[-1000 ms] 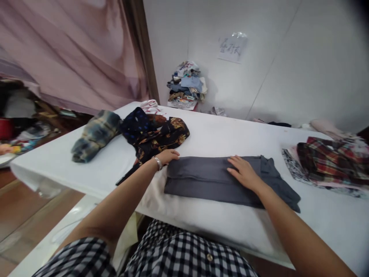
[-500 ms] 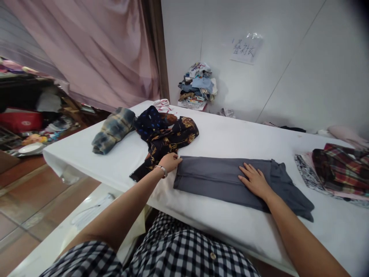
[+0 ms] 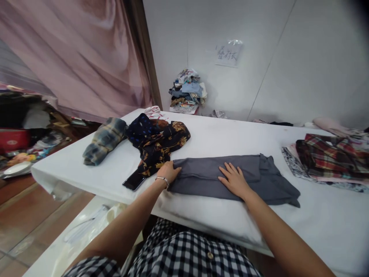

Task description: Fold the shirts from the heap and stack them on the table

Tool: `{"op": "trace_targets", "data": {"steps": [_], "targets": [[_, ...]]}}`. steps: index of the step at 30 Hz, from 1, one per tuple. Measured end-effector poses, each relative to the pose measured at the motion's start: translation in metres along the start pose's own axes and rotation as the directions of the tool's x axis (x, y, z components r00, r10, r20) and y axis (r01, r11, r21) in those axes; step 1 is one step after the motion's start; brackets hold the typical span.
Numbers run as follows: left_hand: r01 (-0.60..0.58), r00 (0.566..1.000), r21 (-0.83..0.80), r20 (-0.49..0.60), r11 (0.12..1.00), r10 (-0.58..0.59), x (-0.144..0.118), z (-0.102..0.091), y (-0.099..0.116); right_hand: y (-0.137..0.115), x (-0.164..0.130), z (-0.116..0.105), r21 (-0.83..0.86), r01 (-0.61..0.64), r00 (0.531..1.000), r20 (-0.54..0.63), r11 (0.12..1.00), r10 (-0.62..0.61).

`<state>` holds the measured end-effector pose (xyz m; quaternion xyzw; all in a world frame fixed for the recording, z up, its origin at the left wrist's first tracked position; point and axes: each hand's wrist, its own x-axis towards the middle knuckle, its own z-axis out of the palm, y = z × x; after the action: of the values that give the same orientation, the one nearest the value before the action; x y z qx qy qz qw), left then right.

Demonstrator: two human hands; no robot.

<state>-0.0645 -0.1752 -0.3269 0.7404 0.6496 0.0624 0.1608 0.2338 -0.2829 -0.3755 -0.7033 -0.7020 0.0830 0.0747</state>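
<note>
Folded grey shirt (image 3: 230, 177) lying lengthwise near the table's front edge, collar end to the right. Right hand (image 3: 234, 180) pressed flat on its middle, fingers spread, gripping nothing. Left hand (image 3: 170, 170) curled at the left end, fingertips pinching or tucked under the hem; hard to say which. Judged to be mid-fold: long strip made, a crosswise fold probably due, calling for a firm pinch on the left end and a steady anchor at the middle. Just left, a dark phone (image 3: 133, 180); beyond, a floral garment (image 3: 161, 144) and a blue plaid bundle (image 3: 104, 139). Far right, plaid shirts (image 3: 331, 157), cut off by the frame. White table (image 3: 225, 132) underneath. Wall note unreadable.
</note>
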Motion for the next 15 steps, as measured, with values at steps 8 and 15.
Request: {"op": "trace_targets", "data": {"steps": [8,15], "targets": [[0.107,0.994,-0.161,-0.004,0.981,-0.109,-0.001,0.002,0.009,-0.002,0.0,-0.008,0.06,0.009,1.0,0.026,0.998,-0.01],[0.027,0.996,-0.158,-0.075,0.987,-0.039,0.004,0.0,0.012,-0.003,-0.007,-0.017,0.116,0.027,0.999,0.026,0.993,-0.031]]}}
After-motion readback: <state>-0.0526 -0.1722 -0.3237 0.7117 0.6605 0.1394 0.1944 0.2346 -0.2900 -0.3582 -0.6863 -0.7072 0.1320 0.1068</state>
